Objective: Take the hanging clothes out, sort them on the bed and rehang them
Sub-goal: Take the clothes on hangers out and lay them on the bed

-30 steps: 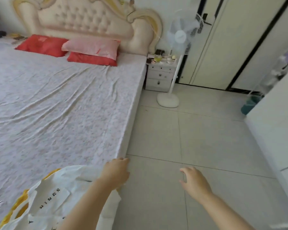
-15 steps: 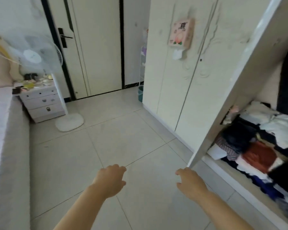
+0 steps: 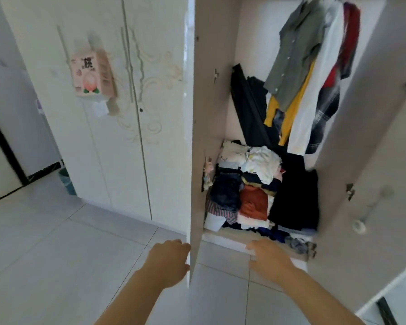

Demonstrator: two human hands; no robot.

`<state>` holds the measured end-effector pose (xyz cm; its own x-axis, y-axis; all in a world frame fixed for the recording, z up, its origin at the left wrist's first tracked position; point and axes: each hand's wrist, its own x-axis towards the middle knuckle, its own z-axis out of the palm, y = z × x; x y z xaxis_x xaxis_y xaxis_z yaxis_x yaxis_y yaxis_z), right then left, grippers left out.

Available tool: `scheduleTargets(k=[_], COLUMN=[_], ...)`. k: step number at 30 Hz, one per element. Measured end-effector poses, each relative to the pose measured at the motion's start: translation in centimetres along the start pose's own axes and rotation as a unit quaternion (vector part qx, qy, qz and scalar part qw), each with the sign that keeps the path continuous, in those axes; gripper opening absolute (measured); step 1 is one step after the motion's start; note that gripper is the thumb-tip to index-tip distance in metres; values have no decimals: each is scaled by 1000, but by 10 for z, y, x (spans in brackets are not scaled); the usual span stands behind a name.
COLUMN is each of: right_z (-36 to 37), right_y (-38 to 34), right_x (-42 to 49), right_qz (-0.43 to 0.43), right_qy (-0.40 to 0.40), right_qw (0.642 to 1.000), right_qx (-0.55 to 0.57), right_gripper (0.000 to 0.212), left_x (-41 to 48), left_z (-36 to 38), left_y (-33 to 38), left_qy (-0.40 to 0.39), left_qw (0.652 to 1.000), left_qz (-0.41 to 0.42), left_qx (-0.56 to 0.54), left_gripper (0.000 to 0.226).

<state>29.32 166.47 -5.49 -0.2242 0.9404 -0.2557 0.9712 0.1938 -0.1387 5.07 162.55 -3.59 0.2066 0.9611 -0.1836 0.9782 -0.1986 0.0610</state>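
An open wardrobe door (image 3: pixel 204 137) stands mid-view. Right of it, high inside, the hanging clothes (image 3: pixel 298 66) wait above a folded pile (image 3: pixel 251 191). The left hand (image 3: pixel 168 261) meets the door's lower edge, perhaps keeping it wide; blur hides any grip. The right hand (image 3: pixel 270 259), relaxed and empty, reaches in just right of the door.

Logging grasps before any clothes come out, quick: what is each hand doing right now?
Left hand: open, loosely curled, empty, beside the wardrobe door edge.
Right hand: open, loosely curled, holding nothing.
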Motion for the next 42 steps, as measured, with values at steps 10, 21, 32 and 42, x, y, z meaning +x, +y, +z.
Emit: scheduleTargets(k=[10,21,32,42], right_z=[-69,-196,-349,-501], right_y=[77,197,258,264], right_x=[72,199,315,440], right_qz=[116,80,0,-66], right_qy=[63,116,249,436], right_qw=[991,988,965,897], right_qx=[21,68,82,40], right_gripper=[39,48,52,58], left_x=[177,375,510,656], left_z=[-66,-165,-283,-397], left_y=[43,115,149,141], left_qy=[30,68,221,420], left_qw=[989,985,959,865], left_qz=[146,156,137,181], left_qx=[11,-25,-113,-205], left_gripper=[34,48,49,50])
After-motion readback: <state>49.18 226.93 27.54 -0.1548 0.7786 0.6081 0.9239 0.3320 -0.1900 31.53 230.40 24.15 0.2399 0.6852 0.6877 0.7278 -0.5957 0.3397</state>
